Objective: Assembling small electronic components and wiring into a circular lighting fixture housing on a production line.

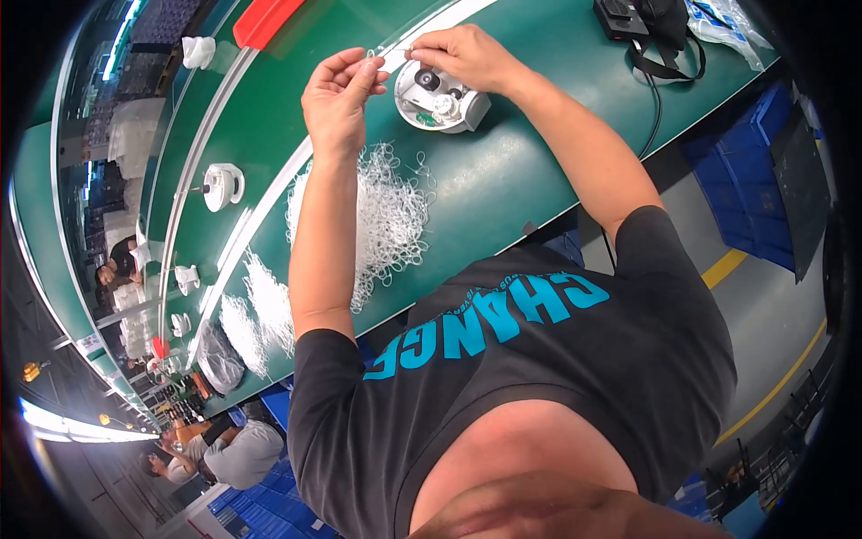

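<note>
Many tangled loops (391,211), round white housing (442,101)

A: Head view: hands?
B: Left hand (336,103) pinches a thin white strand (371,53). Right hand (471,59) near it, fingertips bunched; contents too small to tell.
A: Around them?
B: Open round white plastic housing (444,107), black round lens (427,80), by right hand on flat green tabletop (530,162). Heap of thin white looped cords (391,216) by left forearm (325,234). Rounded white unit (218,189) farther left.
</note>
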### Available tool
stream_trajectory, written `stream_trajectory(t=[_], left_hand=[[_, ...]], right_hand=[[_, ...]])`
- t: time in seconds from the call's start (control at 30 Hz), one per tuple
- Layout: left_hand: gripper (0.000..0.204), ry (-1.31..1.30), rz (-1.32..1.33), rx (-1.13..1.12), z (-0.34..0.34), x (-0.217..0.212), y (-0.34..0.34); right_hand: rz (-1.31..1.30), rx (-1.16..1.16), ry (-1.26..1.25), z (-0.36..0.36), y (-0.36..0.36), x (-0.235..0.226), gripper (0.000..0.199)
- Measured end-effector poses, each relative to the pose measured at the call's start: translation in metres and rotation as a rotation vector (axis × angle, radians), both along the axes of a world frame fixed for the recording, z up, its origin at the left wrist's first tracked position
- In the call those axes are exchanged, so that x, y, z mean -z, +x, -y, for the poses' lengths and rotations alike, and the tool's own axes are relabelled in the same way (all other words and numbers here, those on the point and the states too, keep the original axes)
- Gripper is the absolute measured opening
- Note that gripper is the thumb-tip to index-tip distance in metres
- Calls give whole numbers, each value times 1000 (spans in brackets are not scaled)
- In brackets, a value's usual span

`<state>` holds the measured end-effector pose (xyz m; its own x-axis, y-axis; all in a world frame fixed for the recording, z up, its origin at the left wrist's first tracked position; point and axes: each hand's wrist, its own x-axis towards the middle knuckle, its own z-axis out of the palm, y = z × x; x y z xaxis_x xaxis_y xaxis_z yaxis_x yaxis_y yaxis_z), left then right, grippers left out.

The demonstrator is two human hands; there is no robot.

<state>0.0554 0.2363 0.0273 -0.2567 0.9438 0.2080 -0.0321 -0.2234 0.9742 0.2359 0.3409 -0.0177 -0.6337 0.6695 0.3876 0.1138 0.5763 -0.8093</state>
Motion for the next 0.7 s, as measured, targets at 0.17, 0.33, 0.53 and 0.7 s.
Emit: stream_trajectory(t=[0.17, 0.33, 0.53, 0.7], left_hand=[[17, -31, 58, -88, -10, 3, 14], [14, -59, 2, -53, -20, 8, 16], [15, -171, -253, -35, -25, 13, 17], [15, -184, -270, -62, -24, 17, 14]], right_hand=[[-13, 29, 10, 3, 6, -4, 23], [-19, 34, 35, 1, 5, -3, 22], [-61, 17, 98, -3, 3, 6, 20], [-65, -4, 78, -3, 0, 3, 21]])
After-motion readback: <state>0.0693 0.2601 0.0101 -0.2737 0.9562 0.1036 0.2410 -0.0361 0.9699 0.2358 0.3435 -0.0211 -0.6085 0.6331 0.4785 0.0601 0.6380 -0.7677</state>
